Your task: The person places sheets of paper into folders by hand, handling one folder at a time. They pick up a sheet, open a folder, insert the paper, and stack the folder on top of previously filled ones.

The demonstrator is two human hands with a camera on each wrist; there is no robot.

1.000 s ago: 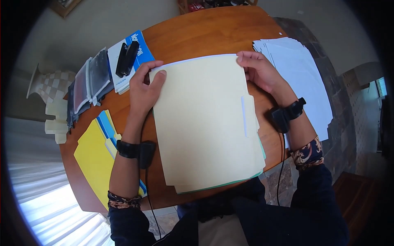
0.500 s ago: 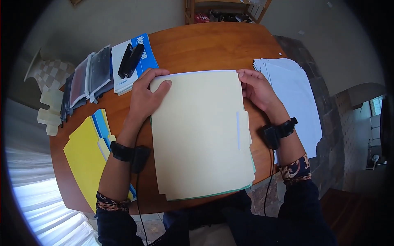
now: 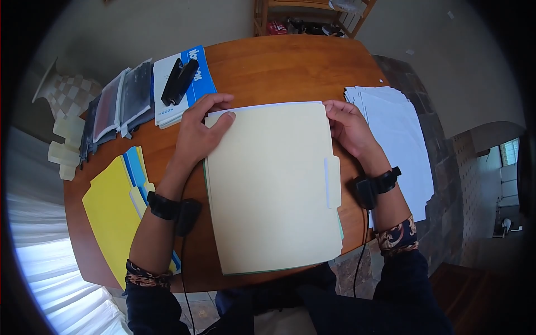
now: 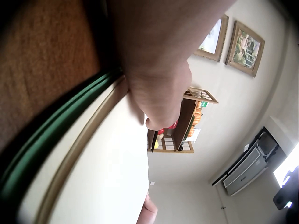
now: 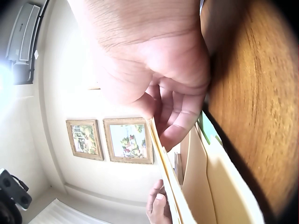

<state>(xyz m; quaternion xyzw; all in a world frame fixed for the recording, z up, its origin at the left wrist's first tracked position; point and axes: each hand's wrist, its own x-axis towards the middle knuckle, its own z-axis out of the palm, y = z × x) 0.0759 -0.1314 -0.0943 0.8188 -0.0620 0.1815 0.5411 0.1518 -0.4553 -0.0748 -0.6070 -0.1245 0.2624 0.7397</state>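
Observation:
A cream manila folder (image 3: pixel 273 190) with a side tab lies on top of a stack of folders, white paper showing along its far edge. Below it, green folders (image 4: pixel 56 126) show as edges in the left wrist view. My left hand (image 3: pixel 201 128) holds the folder's far left corner, thumb on top and fingers at the far edge. At the far right corner my right hand (image 3: pixel 352 128) pinches the folder between thumb and fingers. In the right wrist view, the pinched cover (image 5: pixel 166 168) stands a little apart from the folders beneath it.
Yellow and blue folders (image 3: pixel 111 206) lie at the left. Behind them are zip pouches (image 3: pixel 123 106) and a notebook (image 3: pixel 204 75) bearing a black stapler (image 3: pixel 180 82). A pile of white sheets (image 3: pixel 393 139) lies at the right of the wooden table (image 3: pixel 290 61).
The head view has shifted, so the table and folder sit lower in it. Less green shows at the stack's near edge. Both hands stay at the folder's far corners.

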